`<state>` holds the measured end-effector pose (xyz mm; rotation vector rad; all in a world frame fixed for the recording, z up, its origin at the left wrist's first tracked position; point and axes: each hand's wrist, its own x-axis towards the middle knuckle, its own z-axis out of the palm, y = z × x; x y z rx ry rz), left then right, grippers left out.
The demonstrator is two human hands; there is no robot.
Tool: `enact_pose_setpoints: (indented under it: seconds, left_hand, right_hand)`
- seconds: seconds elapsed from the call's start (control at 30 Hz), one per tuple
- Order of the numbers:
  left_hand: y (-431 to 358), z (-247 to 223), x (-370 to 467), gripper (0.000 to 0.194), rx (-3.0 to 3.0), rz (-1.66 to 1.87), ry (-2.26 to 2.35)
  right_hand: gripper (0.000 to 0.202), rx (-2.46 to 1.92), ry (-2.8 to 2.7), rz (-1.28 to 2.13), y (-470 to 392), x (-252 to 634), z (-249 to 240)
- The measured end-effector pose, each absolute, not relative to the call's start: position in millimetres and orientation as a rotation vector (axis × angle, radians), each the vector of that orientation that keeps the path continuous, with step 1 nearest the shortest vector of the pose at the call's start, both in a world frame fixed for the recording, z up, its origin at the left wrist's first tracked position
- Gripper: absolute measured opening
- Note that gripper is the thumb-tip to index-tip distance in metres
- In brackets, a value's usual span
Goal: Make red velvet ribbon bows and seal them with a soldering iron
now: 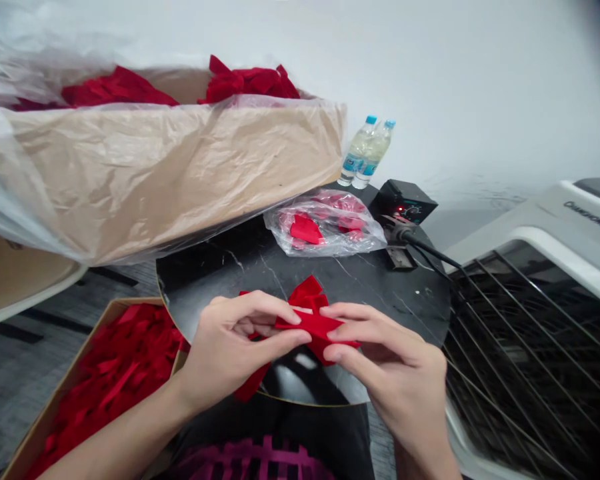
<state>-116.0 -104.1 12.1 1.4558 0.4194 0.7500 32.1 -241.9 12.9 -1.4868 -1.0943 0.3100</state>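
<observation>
Over the near part of the round black table, both hands pinch one piece of red velvet ribbon. My left hand is closed on its left side, thumb below and fingertips above. From the other side my right hand grips it between thumb and fingers. Behind the fingertips a red velvet loop stands up; whether it is joined to the held piece I cannot tell. More red ribbon hangs under my left hand, partly hidden by it.
A plastic-lined carton holding red bows stands at the back left. A clear bag with red pieces lies on the table, near two bottles and a black box. Red ribbons fill a lower box. A heater stands right.
</observation>
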Motion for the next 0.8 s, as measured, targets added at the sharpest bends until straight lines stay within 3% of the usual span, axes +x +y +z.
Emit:
enact_pose_setpoints:
  seconds: [0.13,0.33,0.5,0.67,0.8]
  left_hand:
    - [-104.7,19.5,-118.1,0.039,1.309,0.617,0.48]
    - [-104.1,25.5,-119.5,0.019,1.355,0.573,0.537]
    - [-105.8,25.5,-121.9,0.019,1.45,0.586,0.529]
    - [-107.5,25.1,-123.0,0.019,1.482,0.59,0.535]
    - [-107.1,28.0,-123.1,0.025,1.436,0.551,0.553]
  right_hand:
    - [0.013,-1.497,-0.963,0.253,-238.4,24.7,13.4]
    - [0.017,-1.503,-0.972,0.281,-238.5,26.6,13.7]
    - [0.033,-1.478,-1.053,0.646,-237.7,36.7,23.3]
    - [0.018,-1.575,-1.225,0.725,-232.8,45.1,35.3]
    - [0.018,-1.534,-1.237,0.744,-232.7,47.6,39.1]
